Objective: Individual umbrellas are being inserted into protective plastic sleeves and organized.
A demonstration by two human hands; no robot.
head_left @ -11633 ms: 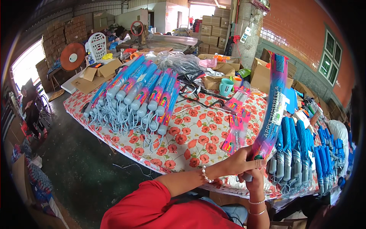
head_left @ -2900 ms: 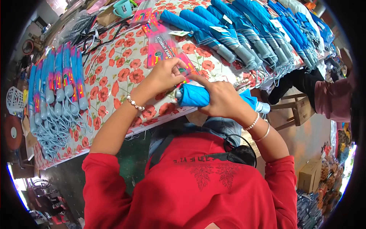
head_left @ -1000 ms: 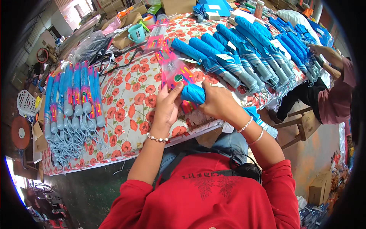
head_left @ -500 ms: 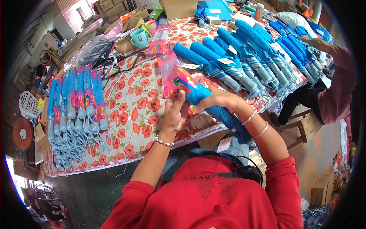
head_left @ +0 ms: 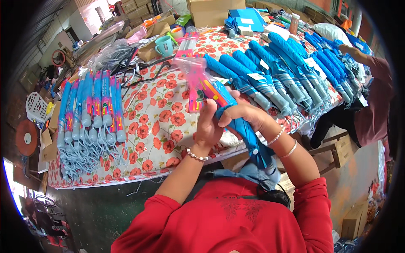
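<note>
The folded blue fabric umbrella (head_left: 248,137), frame centre, is clasped by the right hand (head_left: 249,117) (whether the left hand (head_left: 209,125) grips, I cannot tell). Its tip, bare 1 second ago, sits inside a pink-printed clear plastic sleeve (head_left: 214,92); sheathing seems begun.

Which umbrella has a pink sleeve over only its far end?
The umbrella in the right hand; the left pile looks sleeved down to the handles, the right row unsleeved.

two wearer's hands (head_left: 209,128) — one umbrella (head_left: 249,137) and one pink-printed sleeve (head_left: 214,93) in them. three bracelets (head_left: 197,156), one teal mug (head_left: 164,46), one white chair (head_left: 37,106), one orange disc (head_left: 23,141). sleeved umbrellas (head_left: 97,101) at left, unsleeved umbrellas (head_left: 261,82) at right — overlapping, uncountable.
</note>
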